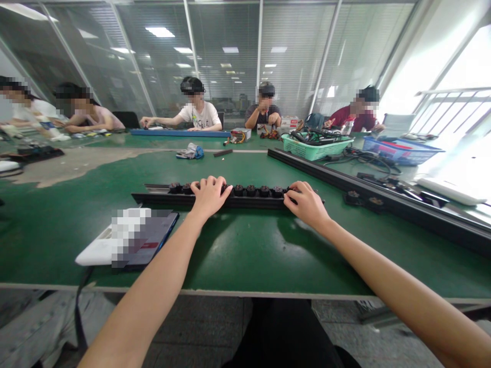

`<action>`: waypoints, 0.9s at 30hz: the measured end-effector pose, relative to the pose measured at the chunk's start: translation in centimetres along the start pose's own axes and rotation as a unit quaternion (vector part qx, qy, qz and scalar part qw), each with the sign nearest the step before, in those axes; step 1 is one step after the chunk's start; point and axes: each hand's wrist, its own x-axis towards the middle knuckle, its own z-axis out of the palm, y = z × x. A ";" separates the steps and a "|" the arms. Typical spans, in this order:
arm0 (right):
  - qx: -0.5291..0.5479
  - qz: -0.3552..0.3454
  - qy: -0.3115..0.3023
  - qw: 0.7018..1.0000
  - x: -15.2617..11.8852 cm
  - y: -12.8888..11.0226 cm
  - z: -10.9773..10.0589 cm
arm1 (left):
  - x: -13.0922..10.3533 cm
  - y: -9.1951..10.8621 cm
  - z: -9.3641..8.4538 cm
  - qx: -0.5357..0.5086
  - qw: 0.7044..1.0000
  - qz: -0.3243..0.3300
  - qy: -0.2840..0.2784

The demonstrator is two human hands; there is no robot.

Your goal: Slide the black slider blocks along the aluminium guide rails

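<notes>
A long black channel-shaped strip (pixel 253 203) lies across the table in front of me, with a row of round black socket-like pieces (pixel 250 190) standing in it. My left hand (pixel 210 197) is curled over the strip left of its middle, fingers on the far side and thumb on the near side, and covers some of the round pieces. At the right end of the row, my right hand (pixel 305 203) has its fingers bent and closed around the last piece or the strip's edge; its fingertips partly hide what they hold. A thinner rail (pixel 156 188) shows behind the strip's left end.
A white device and a dark tablet-like panel (pixel 169 230) lie at front left. A longer black channel (pixel 383 204) runs diagonally along the right. Farther back are a green basket (pixel 318 148) of cables, a blue basket (pixel 402 151), gloves (pixel 191 151) and several seated people.
</notes>
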 end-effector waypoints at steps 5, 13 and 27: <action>0.000 0.004 -0.002 1.000 0.0 0.2 -0.2 | 0.0 -0.1 0.2 0.001 1.000 0.001 0.004; 0.014 -0.004 -0.011 1.000 0.0 0.8 -0.4 | 0.0 -0.1 0.1 0.000 1.000 -0.001 0.001; 0.085 0.078 -0.003 0.993 -0.8 3.6 1.2 | 0.1 0.0 0.2 0.008 1.000 0.000 0.001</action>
